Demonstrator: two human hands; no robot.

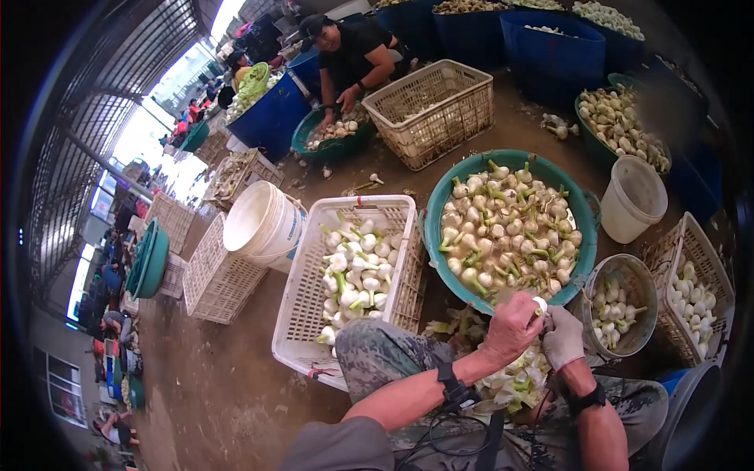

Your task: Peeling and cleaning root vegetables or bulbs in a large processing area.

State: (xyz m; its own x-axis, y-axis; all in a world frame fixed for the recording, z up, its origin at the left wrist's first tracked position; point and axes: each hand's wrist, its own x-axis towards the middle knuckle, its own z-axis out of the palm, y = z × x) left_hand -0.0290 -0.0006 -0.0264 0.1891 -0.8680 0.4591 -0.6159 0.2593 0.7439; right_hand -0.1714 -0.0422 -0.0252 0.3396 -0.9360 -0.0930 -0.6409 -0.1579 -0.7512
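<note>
A white garlic bulb [539, 304] shows between my two hands, above the near rim of a green plastic basin [439, 265]. My bare left hand [513, 325] has its fingers closed around the bulb. From the other side my right hand [564, 340], in a pale glove, grips it too; the fingers partly hide one another. Wet garlic bulbs [506, 224] with short green stems lie in murky water in the basin. Peeled husks and leaves [515, 380] are heaped beneath my hands, between my legs. Left of the basin, a white plastic crate [300, 321] holds clean white bulbs [356, 271].
At right stand a bucket [648, 327] with trimmed bulbs, a white bucket [615, 221] and another crate [721, 341] of garlic. A white bucket [250, 221] leans at left. Across from me a person [359, 65] reaches into a green basin [336, 153] beside a crate [406, 141].
</note>
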